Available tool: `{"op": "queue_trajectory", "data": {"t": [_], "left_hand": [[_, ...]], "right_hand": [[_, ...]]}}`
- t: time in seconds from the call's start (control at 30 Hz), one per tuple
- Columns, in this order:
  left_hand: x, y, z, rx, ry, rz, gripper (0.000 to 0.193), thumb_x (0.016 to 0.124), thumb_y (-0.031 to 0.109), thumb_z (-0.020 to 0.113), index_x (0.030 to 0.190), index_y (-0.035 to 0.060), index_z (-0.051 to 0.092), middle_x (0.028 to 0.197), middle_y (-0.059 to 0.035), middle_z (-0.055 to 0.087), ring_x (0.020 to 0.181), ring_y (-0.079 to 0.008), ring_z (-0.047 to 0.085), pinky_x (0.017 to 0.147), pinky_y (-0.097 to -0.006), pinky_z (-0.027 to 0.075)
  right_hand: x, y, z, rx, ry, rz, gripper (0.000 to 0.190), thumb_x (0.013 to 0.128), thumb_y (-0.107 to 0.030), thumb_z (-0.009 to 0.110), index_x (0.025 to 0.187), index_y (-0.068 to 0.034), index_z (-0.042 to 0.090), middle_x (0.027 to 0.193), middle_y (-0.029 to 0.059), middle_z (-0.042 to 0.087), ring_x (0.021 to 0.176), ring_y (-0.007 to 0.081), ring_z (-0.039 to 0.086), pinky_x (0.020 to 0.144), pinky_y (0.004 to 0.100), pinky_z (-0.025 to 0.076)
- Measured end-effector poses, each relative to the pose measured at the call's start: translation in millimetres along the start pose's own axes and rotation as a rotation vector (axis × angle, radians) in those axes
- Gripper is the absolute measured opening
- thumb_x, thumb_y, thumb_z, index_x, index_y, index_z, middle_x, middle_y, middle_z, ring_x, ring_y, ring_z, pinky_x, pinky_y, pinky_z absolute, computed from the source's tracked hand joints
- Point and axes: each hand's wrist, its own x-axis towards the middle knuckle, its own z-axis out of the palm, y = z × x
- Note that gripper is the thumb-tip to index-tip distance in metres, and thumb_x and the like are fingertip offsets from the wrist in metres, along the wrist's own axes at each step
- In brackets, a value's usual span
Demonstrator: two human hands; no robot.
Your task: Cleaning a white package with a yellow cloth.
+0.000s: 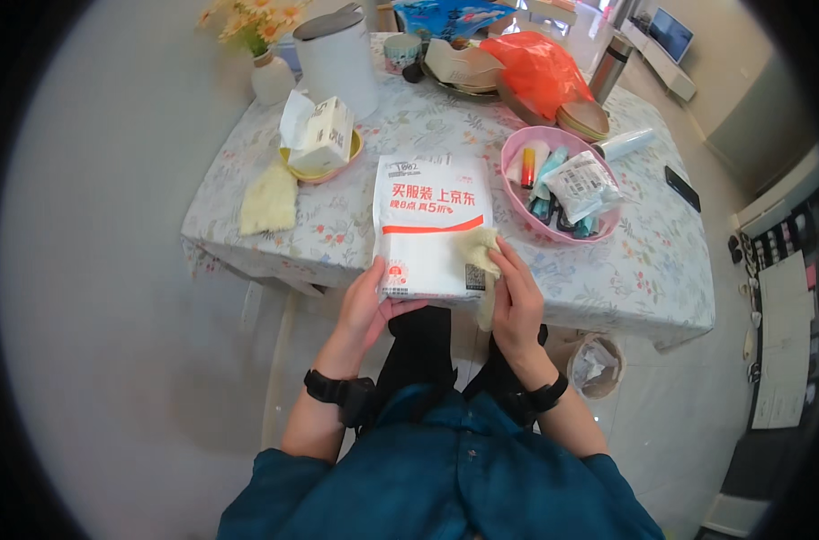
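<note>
A flat white plastic mailing parcel (430, 260) with red printing lies in front of me at the table's near edge. My left hand (369, 297) grips its lower left corner, with fingers passing beneath the near edge. Bunched in my right hand (517, 290) is a pale yellow cloth (478, 246), pressed on the parcel's lower right part, where a strip of it hangs past the table edge. A second pale yellow cloth (269, 201) is spread on the floral tablecloth (335, 223) to the left.
A pink basket (511, 196) of small packages stands right of the parcel, a phone (683, 187) farther right. A tissue pack (325, 135) sits in a yellow dish at left. Behind are a white bin-shaped container (338, 67), a vase (272, 77), a red bag (541, 71) and a steel flask (610, 67).
</note>
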Motion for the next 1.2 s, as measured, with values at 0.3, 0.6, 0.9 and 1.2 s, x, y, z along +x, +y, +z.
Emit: {"op": "queue_trajectory", "data": {"t": [0.3, 0.6, 0.9, 1.2], "left_hand": [[16.8, -13.1, -47.8, -0.239, 0.092, -0.101, 0.043, 0.106, 0.037, 0.053, 0.133, 0.0040, 0.057, 0.122, -0.0117, 0.067, 0.107, -0.0230, 0.068, 0.089, -0.0387, 0.058], [7.7, 4.4, -13.9, -0.093, -0.030, -0.037, 0.044, 0.109, 0.026, 0.043, 0.140, -0.0054, 0.045, 0.134, -0.0213, 0.060, 0.118, -0.0345, 0.064, 0.097, -0.0527, 0.057], [3.1, 8.1, -5.3, -0.064, -0.014, -0.064, 0.049, 0.109, 0.026, 0.041, 0.147, -0.0059, 0.038, 0.142, -0.0236, 0.053, 0.127, -0.0388, 0.058, 0.102, -0.0598, 0.052], [0.1, 5.1, 7.1, 1.359, 0.567, 0.641, 0.060, 0.102, 0.032, 0.058, 0.145, -0.0066, 0.042, 0.145, -0.0293, 0.048, 0.139, -0.0423, 0.044, 0.110, -0.0441, 0.041]], "right_hand": [[-1.0, -48.2, 61.8, -0.039, -0.266, -0.592, 0.036, 0.085, -0.012, 0.063, 0.121, -0.013, 0.071, 0.141, 0.0039, 0.061, 0.135, 0.0215, 0.054, 0.117, 0.0545, 0.035], [-13.8, 11.9, 17.3, -0.286, -0.163, -0.346, 0.038, 0.086, -0.006, 0.062, 0.122, -0.015, 0.070, 0.138, 0.0034, 0.063, 0.130, 0.0210, 0.059, 0.117, 0.0564, 0.033], [-13.0, 26.5, -7.7, -0.191, -0.078, 0.007, 0.040, 0.087, 0.002, 0.065, 0.126, -0.005, 0.066, 0.135, 0.0169, 0.063, 0.122, 0.0325, 0.062, 0.105, 0.0484, 0.048], [36.6, 16.2, 10.4, -0.009, 0.074, 0.074, 0.037, 0.094, -0.002, 0.059, 0.131, -0.003, 0.062, 0.138, 0.0203, 0.060, 0.120, 0.0371, 0.062, 0.098, 0.0405, 0.051]]}}
